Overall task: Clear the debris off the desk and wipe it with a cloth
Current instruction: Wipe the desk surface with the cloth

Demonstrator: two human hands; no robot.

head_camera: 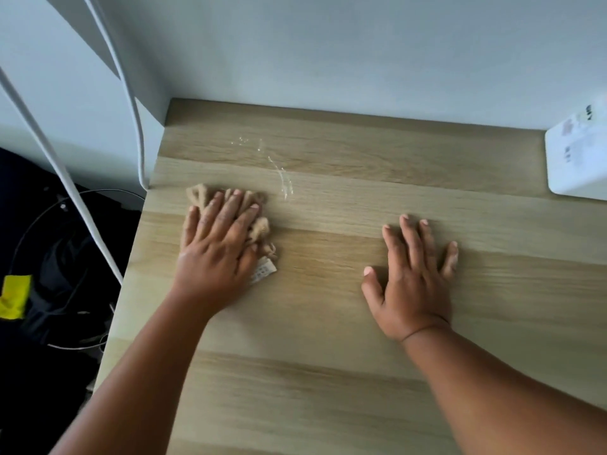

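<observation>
A light wooden desk (345, 323) fills most of the view. My left hand (218, 244) presses flat, fingers straight, on a bunched tan cloth (261, 229) near the desk's left edge; a white tag of the cloth sticks out by my thumb. A streak of small wet drops (282, 177) glistens on the wood just beyond and to the right of the cloth. My right hand (412, 274) lies flat on the bare desk with fingers spread, holding nothing.
A white box (578, 159) stands at the desk's far right against the grey wall. White cables (131, 93) hang down past the desk's left edge. Left of the desk, the dark floor holds black wires and a yellow object (14, 295).
</observation>
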